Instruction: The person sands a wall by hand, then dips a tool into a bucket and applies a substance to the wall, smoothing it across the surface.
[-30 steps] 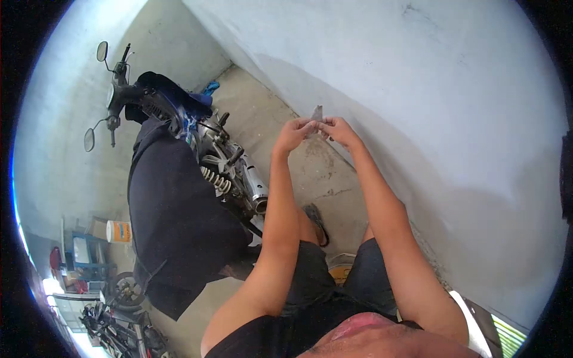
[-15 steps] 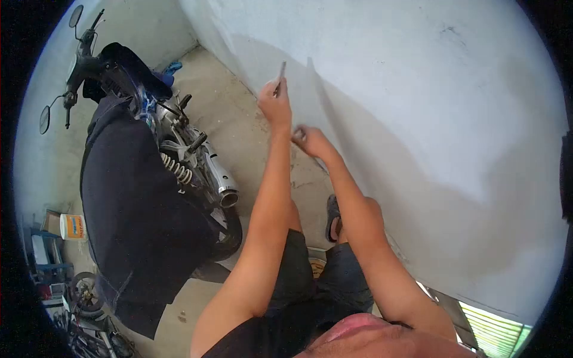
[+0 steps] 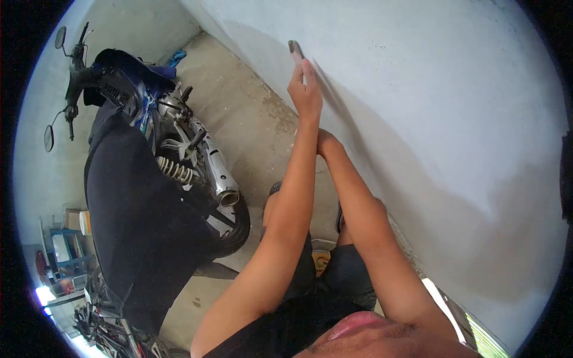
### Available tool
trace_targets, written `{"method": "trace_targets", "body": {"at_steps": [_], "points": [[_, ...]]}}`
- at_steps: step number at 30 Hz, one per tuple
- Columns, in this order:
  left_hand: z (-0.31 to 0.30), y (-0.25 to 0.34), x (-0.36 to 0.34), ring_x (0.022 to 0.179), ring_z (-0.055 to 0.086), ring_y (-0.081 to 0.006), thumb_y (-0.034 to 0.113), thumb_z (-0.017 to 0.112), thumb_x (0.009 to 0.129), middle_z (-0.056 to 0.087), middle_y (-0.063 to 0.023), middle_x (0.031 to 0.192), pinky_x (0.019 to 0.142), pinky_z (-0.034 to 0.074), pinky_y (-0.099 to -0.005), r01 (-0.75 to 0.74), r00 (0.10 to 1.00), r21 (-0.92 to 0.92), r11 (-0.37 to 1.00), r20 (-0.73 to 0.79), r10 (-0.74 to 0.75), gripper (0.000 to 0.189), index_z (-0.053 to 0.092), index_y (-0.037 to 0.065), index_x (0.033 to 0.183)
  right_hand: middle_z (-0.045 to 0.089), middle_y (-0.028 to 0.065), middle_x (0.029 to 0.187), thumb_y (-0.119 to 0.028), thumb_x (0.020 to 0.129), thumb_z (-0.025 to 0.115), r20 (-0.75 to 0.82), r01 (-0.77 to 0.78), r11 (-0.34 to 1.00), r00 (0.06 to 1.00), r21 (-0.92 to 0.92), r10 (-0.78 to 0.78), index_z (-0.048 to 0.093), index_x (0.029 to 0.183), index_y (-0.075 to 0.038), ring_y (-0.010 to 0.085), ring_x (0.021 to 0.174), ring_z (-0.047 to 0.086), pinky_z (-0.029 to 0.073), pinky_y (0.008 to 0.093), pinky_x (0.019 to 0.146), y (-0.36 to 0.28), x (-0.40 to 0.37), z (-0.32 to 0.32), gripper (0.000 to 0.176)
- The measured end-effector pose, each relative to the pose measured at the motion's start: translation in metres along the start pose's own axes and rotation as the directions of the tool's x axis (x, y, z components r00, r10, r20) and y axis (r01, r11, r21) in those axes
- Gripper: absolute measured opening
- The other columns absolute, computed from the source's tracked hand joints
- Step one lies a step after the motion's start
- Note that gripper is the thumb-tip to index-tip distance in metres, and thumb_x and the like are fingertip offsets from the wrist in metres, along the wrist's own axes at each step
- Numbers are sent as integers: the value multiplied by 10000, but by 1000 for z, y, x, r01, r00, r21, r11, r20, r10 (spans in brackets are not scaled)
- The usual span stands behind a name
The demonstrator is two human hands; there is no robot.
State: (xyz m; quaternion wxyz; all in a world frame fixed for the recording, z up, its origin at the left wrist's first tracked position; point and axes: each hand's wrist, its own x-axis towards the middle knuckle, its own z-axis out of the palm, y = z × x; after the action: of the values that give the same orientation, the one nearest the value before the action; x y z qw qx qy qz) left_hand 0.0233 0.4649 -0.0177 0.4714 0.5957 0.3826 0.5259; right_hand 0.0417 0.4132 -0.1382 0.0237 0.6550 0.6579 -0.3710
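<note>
My left hand [image 3: 307, 98] is raised in front of the pale wall [image 3: 418, 119], fingers closed round a narrow, flat hand tool [image 3: 296, 51]. The tool has a dark tip and a greyish-white body, and its end points up along the wall. Its exact kind is too small to make out. Lower down, my right hand [image 3: 327, 143] is bent at the wrist behind my left forearm, which hides its fingers. A small whitish bit shows at the far side of that forearm. Between my thighs, a container [image 3: 321, 260] with a yellowish label stands on the floor.
A motorbike [image 3: 203, 155] partly under a dark cloth [image 3: 134, 221] stands to my left, its exhaust pointing towards me. The wall rises close on my right. Another motorbike [image 3: 107, 325], a white bucket [image 3: 85, 223] and a blue rack [image 3: 65, 247] are at the lower left.
My left hand has moved up and to the right with the tool. My right hand has shifted right and is now behind the left forearm. My view has turned slightly.
</note>
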Motion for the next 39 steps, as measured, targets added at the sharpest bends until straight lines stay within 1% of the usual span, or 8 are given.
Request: {"method": "trace_targets", "body": {"at_steps": [3,9,12,13,20,23,34,39], "points": [[-5,3,-6,1304,581,-307,471,369,1125,623,-256,1401,1107,403,-386,190,959,-36,981,222,-178,655,538,-73,1447,704,259,1210,-433,975,578,-14,8,1000,1000,28,-8,703,1176,-20,440,1100,677,525,494,942,5,1,6,476],[-12,-2,6,1579,198,-327,606,224,1104,239,-276,1678,1260,182,-374,92,919,-22,996,387,-76,861,191,-98,1599,702,258,1216,-426,975,576,-40,49,997,998,57,-46,701,1176,-18,437,1103,677,524,493,944,-3,9,15,472],[-16,-13,21,1602,76,-309,707,199,1057,64,-215,1726,1286,86,-389,323,908,-69,944,304,-288,961,66,-56,1628,701,258,1219,-423,975,575,-68,46,997,997,68,-41,700,1176,-17,436,1105,677,524,493,945,-9,13,10,469],[-17,7,8,1604,50,-306,775,187,1015,45,-213,1726,1288,59,-433,288,907,-43,957,334,-258,1028,54,-34,1634,701,258,1220,-421,975,575,-75,50,996,996,72,-44,700,1176,-17,435,1105,677,524,493,945,-8,8,15,469],[-14,67,-26,1606,-6,-304,787,147,1006,-30,-194,1730,1288,16,-419,344,887,-36,938,341,-312,1045,-6,-40,1627,698,258,1226,-413,976,573,-125,74,993,990,96,-62,698,1176,-15,432,1109,676,523,492,948,-8,3,15,463],[-18,-1,5,1607,-3,-301,791,167,1003,-27,-188,1731,1289,12,-433,238,900,-103,966,398,-179,1038,-6,-13,1636,697,258,1229,-409,976,572,-147,67,993,988,99,-52,697,1176,-14,430,1111,676,523,491,949,-4,0,12,461],[-35,33,-1,1608,31,-299,775,186,1016,6,-195,1731,1291,17,-430,326,853,-118,938,464,-238,1034,46,-44,1631,693,257,1239,-396,976,569,-216,136,985,970,107,-111,694,1177,-11,424,1117,675,522,490,952,0,-8,14,452],[-33,36,-7,1605,34,-333,682,237,1050,16,-224,1726,1287,34,-449,118,908,-90,989,414,-71,961,52,-67,1623,692,257,1244,-390,977,567,-245,151,981,962,119,-119,693,1177,-9,422,1120,675,521,489,954,4,-12,19,449]]}}
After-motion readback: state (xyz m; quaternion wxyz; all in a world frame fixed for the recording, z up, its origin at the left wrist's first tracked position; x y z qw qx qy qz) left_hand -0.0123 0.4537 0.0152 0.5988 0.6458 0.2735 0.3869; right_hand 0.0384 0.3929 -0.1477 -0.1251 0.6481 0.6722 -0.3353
